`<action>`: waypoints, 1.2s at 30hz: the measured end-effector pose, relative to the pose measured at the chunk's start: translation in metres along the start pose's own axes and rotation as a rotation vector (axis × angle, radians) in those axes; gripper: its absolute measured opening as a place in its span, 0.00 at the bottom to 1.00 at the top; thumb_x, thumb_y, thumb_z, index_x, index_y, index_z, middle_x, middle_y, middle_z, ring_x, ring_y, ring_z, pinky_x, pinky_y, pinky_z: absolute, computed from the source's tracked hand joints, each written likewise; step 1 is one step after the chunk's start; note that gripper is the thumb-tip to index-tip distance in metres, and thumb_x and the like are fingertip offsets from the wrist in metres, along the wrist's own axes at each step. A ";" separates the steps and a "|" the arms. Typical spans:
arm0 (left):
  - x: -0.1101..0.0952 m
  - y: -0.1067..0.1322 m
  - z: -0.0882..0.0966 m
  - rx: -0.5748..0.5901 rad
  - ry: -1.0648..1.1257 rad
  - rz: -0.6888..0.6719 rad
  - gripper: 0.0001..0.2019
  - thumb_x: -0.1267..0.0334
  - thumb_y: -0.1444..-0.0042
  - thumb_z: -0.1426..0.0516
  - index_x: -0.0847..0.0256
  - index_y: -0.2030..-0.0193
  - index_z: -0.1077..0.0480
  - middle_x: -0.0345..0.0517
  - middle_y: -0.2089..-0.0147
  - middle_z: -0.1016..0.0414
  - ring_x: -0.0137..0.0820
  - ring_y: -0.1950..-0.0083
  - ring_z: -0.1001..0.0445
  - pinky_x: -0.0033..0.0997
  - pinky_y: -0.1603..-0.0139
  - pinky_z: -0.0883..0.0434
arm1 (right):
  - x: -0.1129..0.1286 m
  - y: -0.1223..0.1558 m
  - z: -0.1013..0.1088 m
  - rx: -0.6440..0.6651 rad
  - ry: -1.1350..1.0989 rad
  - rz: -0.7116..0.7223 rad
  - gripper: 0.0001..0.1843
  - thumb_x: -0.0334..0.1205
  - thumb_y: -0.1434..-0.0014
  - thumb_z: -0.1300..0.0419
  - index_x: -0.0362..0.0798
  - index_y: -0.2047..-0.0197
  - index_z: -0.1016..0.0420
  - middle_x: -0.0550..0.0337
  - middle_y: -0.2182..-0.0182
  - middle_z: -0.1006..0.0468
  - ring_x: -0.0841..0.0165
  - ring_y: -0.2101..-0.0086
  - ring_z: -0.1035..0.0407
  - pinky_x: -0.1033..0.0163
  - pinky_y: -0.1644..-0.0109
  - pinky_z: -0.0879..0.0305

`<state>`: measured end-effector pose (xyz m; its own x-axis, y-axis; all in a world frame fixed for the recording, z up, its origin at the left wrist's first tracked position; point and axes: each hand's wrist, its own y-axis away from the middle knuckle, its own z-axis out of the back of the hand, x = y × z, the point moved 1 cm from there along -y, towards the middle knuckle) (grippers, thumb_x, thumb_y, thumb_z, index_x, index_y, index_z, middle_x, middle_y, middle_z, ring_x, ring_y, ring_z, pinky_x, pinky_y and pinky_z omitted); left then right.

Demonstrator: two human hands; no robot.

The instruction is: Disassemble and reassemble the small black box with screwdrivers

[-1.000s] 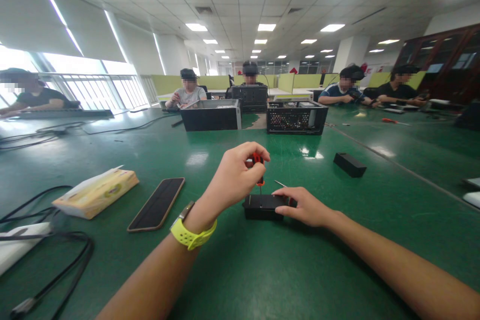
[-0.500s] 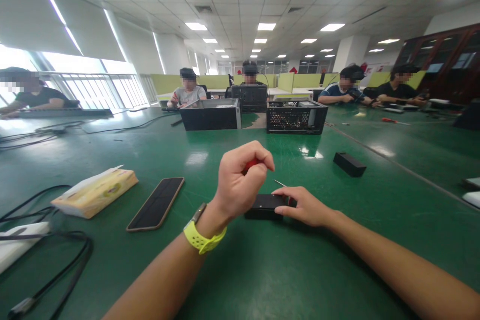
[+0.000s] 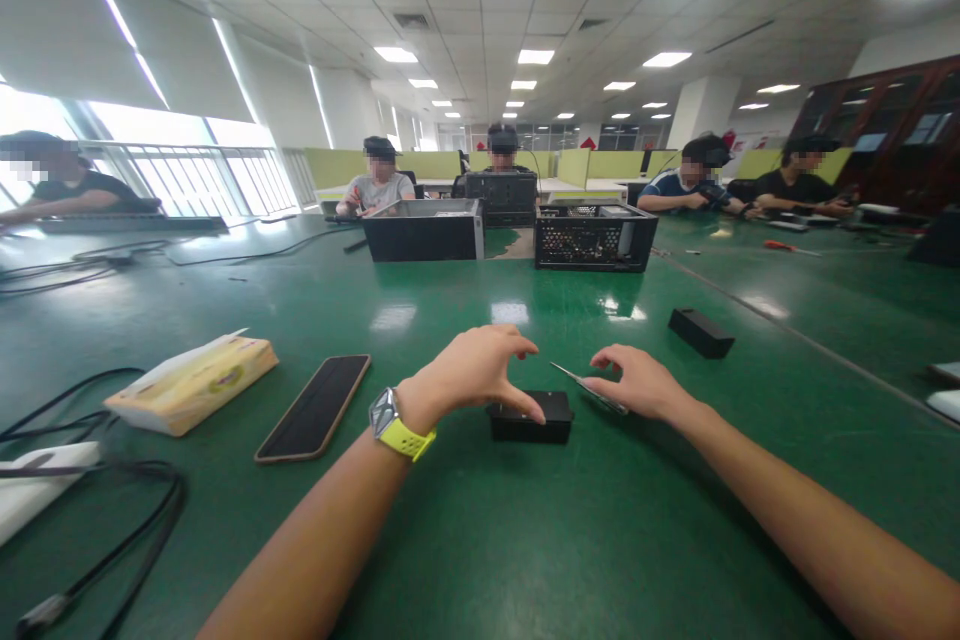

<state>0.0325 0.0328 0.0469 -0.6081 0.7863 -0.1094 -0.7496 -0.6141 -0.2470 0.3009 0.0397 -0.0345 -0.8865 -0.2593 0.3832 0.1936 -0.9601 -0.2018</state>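
Observation:
A small black box (image 3: pixel 529 417) lies on the green table (image 3: pixel 525 540) in front of me. My left hand (image 3: pixel 469 372), with a yellow-strapped watch (image 3: pixel 394 423) on the wrist, arches over the box's left end. Its fingers are apart and its thumb tip touches the box's top. No red screwdriver shows in it. My right hand (image 3: pixel 637 382) is just right of the box and off it, fingers curled down onto a thin metal tool (image 3: pixel 577 380) that lies slanted on the table.
A dark phone (image 3: pixel 313 407), a tissue pack (image 3: pixel 191 385) and black cables (image 3: pixel 112 520) lie to the left. Another black box (image 3: pixel 700 332) sits at right. Two open computer cases (image 3: pixel 422 229) (image 3: pixel 592 236) stand farther back. Several people sit at the far side.
My left hand dropped from above the box onto it and opened; the red screwdriver it held is out of sight. My right hand left the box and moved right onto the metal tool.

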 end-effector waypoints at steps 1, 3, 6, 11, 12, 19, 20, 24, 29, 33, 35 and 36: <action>-0.001 -0.001 -0.003 0.037 -0.014 0.003 0.41 0.32 0.64 0.39 0.60 0.47 0.28 0.49 0.54 0.26 0.38 0.59 0.26 0.31 0.62 0.32 | -0.006 -0.001 -0.001 0.055 0.044 -0.037 0.20 0.54 0.50 0.37 0.46 0.61 0.23 0.52 0.60 0.21 0.59 0.60 0.28 0.61 0.60 0.36; -0.004 -0.002 -0.009 0.104 -0.035 0.007 0.40 0.33 0.63 0.38 0.61 0.47 0.28 0.50 0.52 0.26 0.41 0.57 0.26 0.32 0.59 0.31 | -0.015 -0.001 -0.001 0.133 0.069 -0.090 0.17 0.52 0.53 0.35 0.47 0.65 0.23 0.54 0.66 0.20 0.60 0.65 0.27 0.63 0.67 0.38; -0.008 -0.005 -0.015 0.164 -0.044 0.005 0.38 0.35 0.60 0.38 0.60 0.48 0.28 0.50 0.51 0.26 0.42 0.54 0.25 0.33 0.57 0.30 | -0.021 0.001 0.000 0.172 0.030 -0.114 0.12 0.48 0.53 0.35 0.47 0.75 0.24 0.58 0.77 0.22 0.65 0.75 0.29 0.66 0.74 0.43; -0.011 -0.007 -0.020 0.198 -0.056 0.007 0.35 0.35 0.58 0.39 0.60 0.49 0.27 0.50 0.52 0.25 0.42 0.54 0.25 0.34 0.57 0.30 | -0.016 0.001 0.009 0.056 -0.086 -0.113 0.14 0.48 0.42 0.43 0.46 0.69 0.25 0.58 0.75 0.22 0.69 0.76 0.29 0.66 0.73 0.39; -0.011 -0.007 -0.020 0.202 -0.062 0.006 0.34 0.36 0.58 0.39 0.59 0.49 0.27 0.50 0.52 0.25 0.42 0.54 0.25 0.33 0.57 0.30 | -0.014 0.001 0.012 -0.006 -0.141 -0.105 0.15 0.49 0.40 0.46 0.46 0.65 0.26 0.59 0.74 0.23 0.69 0.76 0.29 0.66 0.72 0.38; -0.011 -0.005 -0.021 0.252 -0.095 0.015 0.23 0.45 0.55 0.36 0.57 0.55 0.25 0.47 0.57 0.23 0.41 0.56 0.24 0.32 0.59 0.31 | 0.002 0.003 0.024 -0.384 -0.958 -0.022 0.15 0.47 0.50 0.35 0.45 0.65 0.27 0.68 0.84 0.34 0.73 0.83 0.40 0.67 0.79 0.43; -0.011 -0.004 -0.022 0.249 -0.093 0.017 0.24 0.45 0.55 0.36 0.57 0.54 0.25 0.47 0.57 0.23 0.41 0.56 0.24 0.33 0.59 0.30 | 0.004 0.003 0.025 -0.396 -1.034 -0.024 0.14 0.46 0.49 0.35 0.45 0.66 0.27 0.68 0.84 0.34 0.74 0.83 0.40 0.67 0.79 0.44; -0.010 -0.005 -0.023 0.228 -0.093 0.018 0.26 0.44 0.56 0.36 0.58 0.52 0.26 0.48 0.55 0.24 0.42 0.55 0.24 0.33 0.59 0.30 | 0.008 0.005 0.024 -0.389 -1.195 -0.010 0.11 0.44 0.47 0.36 0.44 0.65 0.25 0.69 0.84 0.37 0.74 0.83 0.39 0.68 0.80 0.46; -0.011 -0.005 -0.023 0.262 -0.106 0.019 0.22 0.48 0.53 0.36 0.57 0.54 0.25 0.48 0.56 0.23 0.41 0.56 0.24 0.33 0.59 0.30 | 0.013 0.007 0.019 -0.322 -1.194 0.023 0.10 0.43 0.46 0.37 0.45 0.64 0.25 0.68 0.83 0.34 0.74 0.82 0.37 0.68 0.79 0.43; -0.011 -0.005 -0.024 0.263 -0.108 0.016 0.20 0.49 0.53 0.37 0.56 0.55 0.25 0.47 0.57 0.22 0.41 0.56 0.24 0.33 0.60 0.30 | 0.014 0.008 0.018 -0.309 -1.200 0.036 0.09 0.42 0.46 0.37 0.45 0.64 0.25 0.68 0.84 0.34 0.74 0.82 0.37 0.67 0.79 0.41; -0.011 -0.005 -0.024 0.259 -0.107 0.019 0.20 0.50 0.53 0.36 0.56 0.55 0.25 0.47 0.57 0.22 0.41 0.56 0.24 0.32 0.60 0.30 | 0.013 0.009 0.019 -0.307 -1.213 0.042 0.09 0.41 0.45 0.38 0.45 0.64 0.25 0.68 0.83 0.34 0.74 0.82 0.37 0.68 0.79 0.41; -0.011 -0.005 -0.023 0.259 -0.106 0.022 0.19 0.50 0.53 0.36 0.56 0.55 0.25 0.47 0.57 0.22 0.40 0.56 0.24 0.32 0.60 0.30 | 0.012 0.009 0.019 -0.307 -1.219 0.047 0.08 0.41 0.45 0.38 0.45 0.64 0.25 0.68 0.83 0.33 0.74 0.81 0.37 0.68 0.79 0.41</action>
<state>0.0486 0.0286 0.0267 -0.6383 0.7698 -0.0077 -0.7698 -0.6382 0.0103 0.2996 0.0258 -0.0143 0.1140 -0.3778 0.9188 -0.0366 -0.9258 -0.3762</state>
